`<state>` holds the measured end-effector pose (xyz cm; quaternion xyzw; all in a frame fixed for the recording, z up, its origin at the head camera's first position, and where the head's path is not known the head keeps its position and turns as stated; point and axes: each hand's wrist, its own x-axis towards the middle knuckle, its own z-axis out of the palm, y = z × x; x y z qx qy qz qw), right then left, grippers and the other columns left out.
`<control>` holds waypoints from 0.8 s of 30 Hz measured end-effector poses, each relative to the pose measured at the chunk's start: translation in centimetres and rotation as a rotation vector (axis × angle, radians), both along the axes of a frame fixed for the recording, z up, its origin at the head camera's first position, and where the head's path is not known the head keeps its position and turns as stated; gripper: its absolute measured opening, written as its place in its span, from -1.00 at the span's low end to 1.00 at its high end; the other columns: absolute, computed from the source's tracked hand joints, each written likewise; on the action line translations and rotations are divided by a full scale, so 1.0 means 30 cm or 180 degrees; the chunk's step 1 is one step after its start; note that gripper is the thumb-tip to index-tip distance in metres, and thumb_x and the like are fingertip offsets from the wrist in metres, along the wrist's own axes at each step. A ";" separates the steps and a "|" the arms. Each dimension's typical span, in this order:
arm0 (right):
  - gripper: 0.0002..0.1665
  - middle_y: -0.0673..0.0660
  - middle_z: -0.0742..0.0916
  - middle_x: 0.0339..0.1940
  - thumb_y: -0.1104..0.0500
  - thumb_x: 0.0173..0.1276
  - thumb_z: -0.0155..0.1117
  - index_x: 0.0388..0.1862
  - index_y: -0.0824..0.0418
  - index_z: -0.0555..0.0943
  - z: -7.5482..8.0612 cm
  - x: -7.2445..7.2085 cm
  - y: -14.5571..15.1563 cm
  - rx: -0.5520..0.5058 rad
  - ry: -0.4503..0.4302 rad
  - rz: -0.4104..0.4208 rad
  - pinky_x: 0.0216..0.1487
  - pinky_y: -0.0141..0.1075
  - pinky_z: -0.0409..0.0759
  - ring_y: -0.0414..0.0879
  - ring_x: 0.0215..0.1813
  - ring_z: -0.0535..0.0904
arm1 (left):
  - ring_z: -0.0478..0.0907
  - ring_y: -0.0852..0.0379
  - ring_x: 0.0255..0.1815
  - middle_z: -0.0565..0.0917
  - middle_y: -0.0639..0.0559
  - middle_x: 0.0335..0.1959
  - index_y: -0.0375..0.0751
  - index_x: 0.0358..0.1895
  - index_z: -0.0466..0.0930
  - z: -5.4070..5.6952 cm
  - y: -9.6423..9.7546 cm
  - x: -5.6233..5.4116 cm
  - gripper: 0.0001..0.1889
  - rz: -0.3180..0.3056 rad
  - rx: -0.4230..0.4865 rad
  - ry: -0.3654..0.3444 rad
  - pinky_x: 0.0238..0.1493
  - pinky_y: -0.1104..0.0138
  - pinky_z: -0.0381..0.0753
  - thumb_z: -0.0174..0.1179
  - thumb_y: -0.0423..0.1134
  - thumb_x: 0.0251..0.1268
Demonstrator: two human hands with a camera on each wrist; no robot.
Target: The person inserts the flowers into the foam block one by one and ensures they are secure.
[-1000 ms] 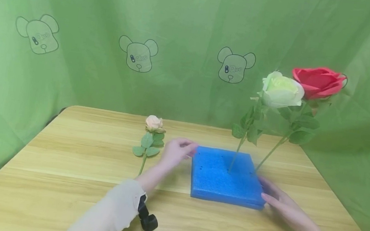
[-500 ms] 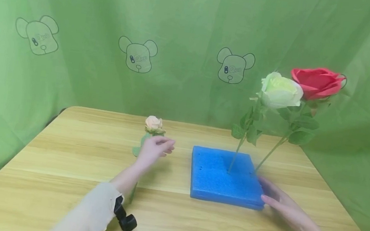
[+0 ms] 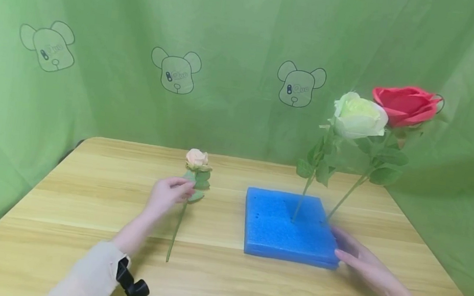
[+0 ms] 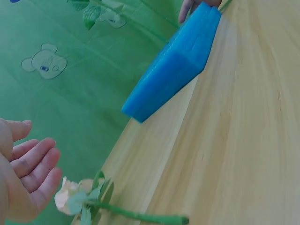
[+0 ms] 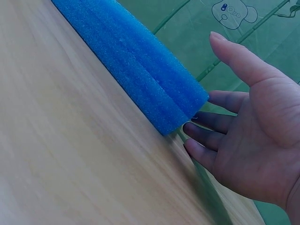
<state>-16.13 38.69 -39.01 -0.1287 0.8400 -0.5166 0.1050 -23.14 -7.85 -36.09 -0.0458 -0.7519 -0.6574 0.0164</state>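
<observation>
My left hand (image 3: pixel 168 195) hovers over the leaves of a pale pink rose (image 3: pixel 197 158) that lies on the table. In the left wrist view its fingers (image 4: pixel 37 161) are relaxed with nothing between them, and the rose stem (image 4: pixel 140 216) is apart from them. At the right side of a blue foam block (image 3: pixel 284 230), my right hand (image 3: pixel 366 267) has its fingers loosely extended, the tips at the block's edge in the right wrist view. A white-green rose (image 3: pixel 360 116) and a red rose (image 3: pixel 408 107) stand in the block, both leaning right.
The wooden table (image 3: pixel 80 198) carries the block and the lying rose. Behind it hangs a green curtain (image 3: pixel 232 118) with bear-head prints. Small holes mark the block's top. A black camera mount (image 3: pixel 131 283) sits on my left wrist.
My left hand has moved left from the block's far left corner, across the pink rose, to its leaves. My right hand and the block have stayed put.
</observation>
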 end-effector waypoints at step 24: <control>-0.28 0.42 -0.02 0.44 0.21 0.46 -0.08 0.44 0.38 -0.12 0.001 0.002 -0.003 -0.0079 -0.0038 0.0005 0.20 0.40 -0.23 0.39 0.38 -0.19 | 0.62 -0.11 -0.21 0.62 -0.35 -0.18 -0.55 0.06 0.42 -0.113 -0.083 0.004 -0.56 -0.0036 -0.0359 -0.0687 -0.23 0.21 0.67 0.21 -0.29 0.20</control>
